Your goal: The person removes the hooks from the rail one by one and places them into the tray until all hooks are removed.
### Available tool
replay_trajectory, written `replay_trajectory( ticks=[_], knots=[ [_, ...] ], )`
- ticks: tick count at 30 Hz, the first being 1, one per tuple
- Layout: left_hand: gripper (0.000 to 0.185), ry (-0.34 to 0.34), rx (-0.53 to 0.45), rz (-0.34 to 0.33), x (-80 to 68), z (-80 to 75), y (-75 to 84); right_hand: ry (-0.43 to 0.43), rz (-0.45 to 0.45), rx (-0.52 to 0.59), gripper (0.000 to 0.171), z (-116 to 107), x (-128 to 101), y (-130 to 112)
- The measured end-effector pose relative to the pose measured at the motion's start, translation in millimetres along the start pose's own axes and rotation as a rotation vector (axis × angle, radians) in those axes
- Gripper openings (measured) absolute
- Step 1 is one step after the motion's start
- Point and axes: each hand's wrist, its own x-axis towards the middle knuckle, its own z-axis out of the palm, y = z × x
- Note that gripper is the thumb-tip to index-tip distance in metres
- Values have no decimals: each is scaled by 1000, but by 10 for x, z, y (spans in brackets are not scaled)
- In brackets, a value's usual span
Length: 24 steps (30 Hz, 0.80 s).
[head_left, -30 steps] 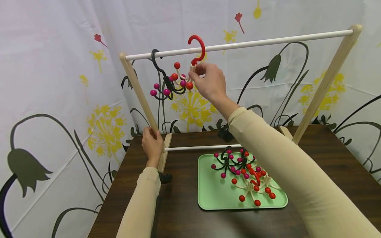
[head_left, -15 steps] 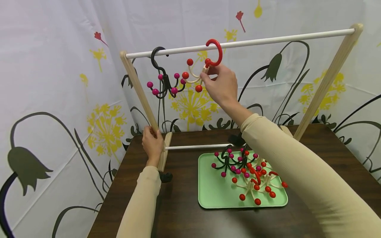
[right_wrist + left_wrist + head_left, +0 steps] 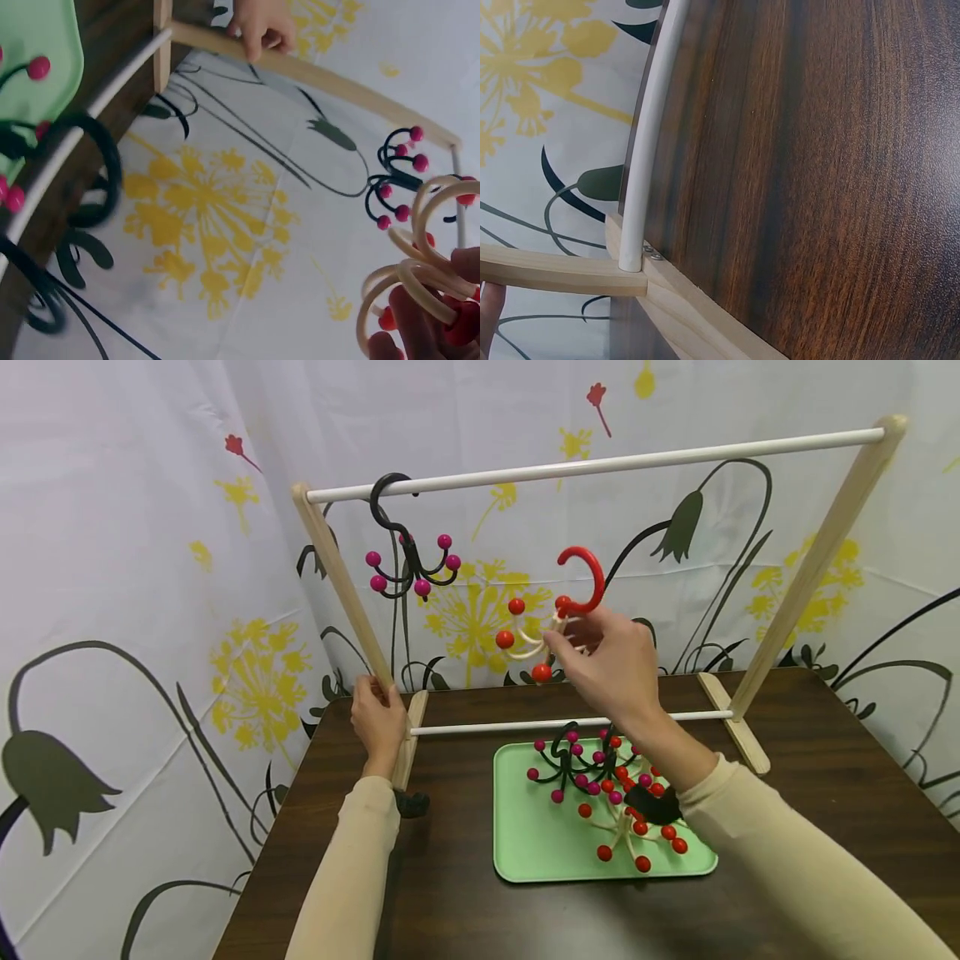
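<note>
My left hand [image 3: 377,720] grips the left slanted leg of the wooden rack [image 3: 341,585], low down near its foot, fingers curled round the wood; the right wrist view shows those fingers [image 3: 259,26] wrapped on the leg. The left wrist view shows only the leg's foot, the lower white rod and dark wood, with a sliver of finger at the edge. Sleeve is beige.

On the top white rod [image 3: 600,464], near its left end, hangs a black hook hanger [image 3: 408,556] with pink ball tips, hooked on and free of my hands.

Right of that, below the top rod and above the lower rod, my right hand [image 3: 611,664] pinches the cream hanger with red hook [image 3: 555,614] at its stem, thumb and fingertips closed on it, the other fingers curled. The hanger is in the air, off the rod, red hook pointing up, cream arms with red balls fanning to the left of my fingers. Right wrist view: the cream arms loop right against my fingertips [image 3: 420,322].

Below my right forearm, on the dark brown surface [image 3: 465,893], sits a green tray [image 3: 540,852] holding a pile of hangers [image 3: 600,785]: black ones with pink balls at the far left, cream ones with red balls nearer right, tangled together.

Flower-print curtain [image 3: 150,610] behind and to the left.
</note>
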Motion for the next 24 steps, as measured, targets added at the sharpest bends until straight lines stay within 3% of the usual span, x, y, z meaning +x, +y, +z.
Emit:
replay_trajectory(
  ticks=[6, 14, 19, 24],
  knots=[
    [20, -10, 7, -5, 16, -16, -10, -140, 96, -17, 19, 27, -637, 45],
    [19, 1, 22, -9, -8, -2, -9, -284, 222, -141, 12, 202, -1420, 236],
    [19, 4, 15, -1, -4, 6, -20, -275, 268, -176, 13, 303, -1761, 372],
    [19, 7, 9, 5, -13, 13, -14, -223, 219, -268, 18, 359, -1996, 493]
  ],
)
